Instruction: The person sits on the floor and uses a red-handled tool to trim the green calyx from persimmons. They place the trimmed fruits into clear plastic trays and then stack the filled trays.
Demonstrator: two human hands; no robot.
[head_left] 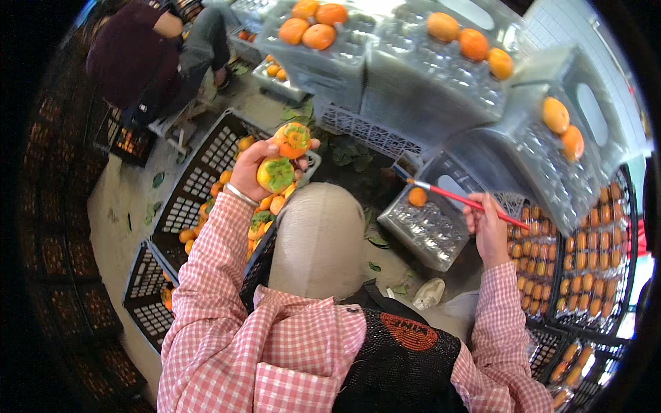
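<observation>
My left hand (247, 173) holds two orange persimmons, the upper persimmon (292, 139) and the lower persimmon (274, 174), their green leafy calyxes showing. Below that hand, a black plastic crate (181, 170) contains many loose persimmons (278, 205). Between the fingers of my right hand (488, 222) is a slim red-handled brush (449, 194), its tip pointing left. Near the brush tip, one persimmon (418, 196) rests on clear plastic trays (431, 224) in a greyish bin. My knee (317, 242) lies between the two hands.
Larger bins of clear trays (434, 67) stand ahead, several persimmons (472, 45) on top. At right, crates hold packed persimmons (588, 258). Another person (139, 57) sits at upper left. Stacked dark crates (67, 248) line the left side. Leaves (379, 242) litter the floor.
</observation>
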